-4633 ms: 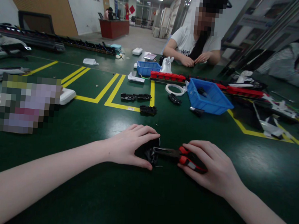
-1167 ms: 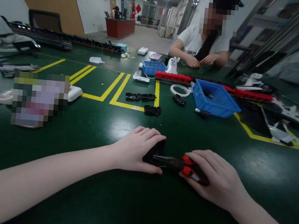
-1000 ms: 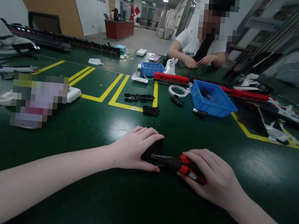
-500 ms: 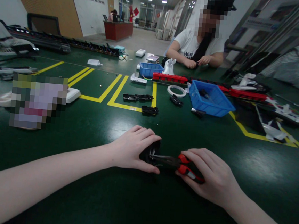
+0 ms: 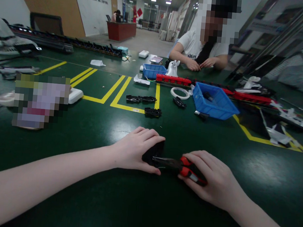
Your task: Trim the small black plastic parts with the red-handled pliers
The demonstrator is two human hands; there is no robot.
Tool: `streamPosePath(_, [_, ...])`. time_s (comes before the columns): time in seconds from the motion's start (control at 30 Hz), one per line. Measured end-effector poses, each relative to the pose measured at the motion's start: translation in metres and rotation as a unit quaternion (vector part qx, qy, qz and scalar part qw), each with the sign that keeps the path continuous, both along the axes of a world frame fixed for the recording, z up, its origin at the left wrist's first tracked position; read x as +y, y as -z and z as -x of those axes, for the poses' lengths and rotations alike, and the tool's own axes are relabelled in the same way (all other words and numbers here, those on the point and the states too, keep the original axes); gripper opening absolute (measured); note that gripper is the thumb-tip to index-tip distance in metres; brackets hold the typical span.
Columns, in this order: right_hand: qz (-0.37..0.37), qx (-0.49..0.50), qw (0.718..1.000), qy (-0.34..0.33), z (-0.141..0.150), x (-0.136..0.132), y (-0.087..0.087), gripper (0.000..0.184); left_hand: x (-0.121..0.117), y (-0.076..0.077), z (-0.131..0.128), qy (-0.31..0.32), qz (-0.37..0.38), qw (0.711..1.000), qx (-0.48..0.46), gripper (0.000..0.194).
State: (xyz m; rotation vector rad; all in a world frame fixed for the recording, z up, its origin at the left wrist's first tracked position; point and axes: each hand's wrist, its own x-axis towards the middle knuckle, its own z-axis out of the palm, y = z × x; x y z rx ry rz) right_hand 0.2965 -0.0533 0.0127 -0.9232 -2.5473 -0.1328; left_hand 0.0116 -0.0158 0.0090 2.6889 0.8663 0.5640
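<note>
My left hand [image 5: 137, 149] is closed around a small black part [image 5: 155, 150] low over the green table, thumb on the near side and fingers on the far side. Its exact kind cannot be made out. In my right hand [image 5: 212, 175] is a pair of needle-nose pliers [image 5: 185, 166] with red and black handles. The pliers point left, their narrow jaws reaching the black part between my left thumb and fingers. Whether the jaw tips grip anything is too small to tell.
Beyond my hands lie several black parts [image 5: 141, 99], a white tape roll [image 5: 180, 92] and a blue bin [image 5: 216, 102]. Red strips [image 5: 173, 80] and a smaller blue bin [image 5: 154, 71] are farther back. A person [image 5: 199, 54] sits across the table [image 5: 101, 201].
The view has shifted slightly. Both hands keep nearly the same place and hold, with the pliers still at the black part. A bright piece near the jaw tips now shows less.
</note>
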Motion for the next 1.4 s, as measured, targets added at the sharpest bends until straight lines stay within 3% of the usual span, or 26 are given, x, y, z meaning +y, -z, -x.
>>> streamPosePath(0.47, [0.09, 0.021, 0.996, 0.011, -0.0033, -0.0022, 0.0076, 0.032, -0.0002, 0.0015, -0.0004, 0.007, -0.007, 1.0, 0.009, 0.078])
streamPosePath(0.77, [0.118, 0.019, 0.993, 0.015, -0.0013, -0.0016, 0.0029, 0.031, 0.0022, 0.0056, -0.0005, 0.009, -0.015, 1.0, 0.011, 0.081])
streamPosePath(1.4, [-0.067, -0.052, 0.996, 0.0, -0.0017, -0.0035, 0.0025, 0.031, 0.0027, 0.0069, 0.0015, 0.027, -0.034, 0.999, 0.011, 0.085])
